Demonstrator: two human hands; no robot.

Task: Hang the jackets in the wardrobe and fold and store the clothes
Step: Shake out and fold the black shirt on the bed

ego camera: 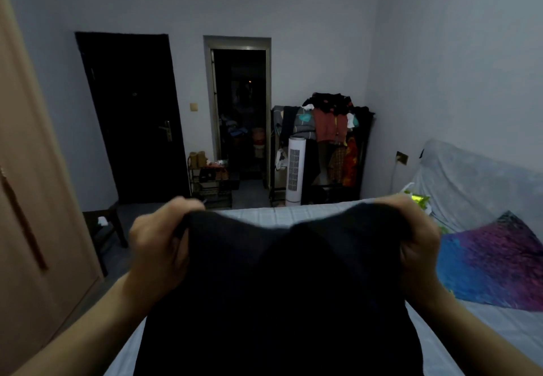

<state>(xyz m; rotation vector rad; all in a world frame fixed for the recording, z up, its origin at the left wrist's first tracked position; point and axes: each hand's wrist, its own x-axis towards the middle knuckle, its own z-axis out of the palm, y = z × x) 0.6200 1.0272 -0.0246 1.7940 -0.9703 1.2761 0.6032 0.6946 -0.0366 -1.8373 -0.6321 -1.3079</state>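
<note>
Dim bedroom, fingers [176,231] seemingly pinching black garment [279,302]

A dim home bedroom is shown. A bed [293,214] with a pale quilted cover is set in the foreground. Beyond its foot, a clothes rack [326,143] heaped with garments is seen against the far wall, with a white tower fan [294,170] just before it. Left of the rack, a shoe shelf [210,179] and a dark door [132,117] are found.
</note>
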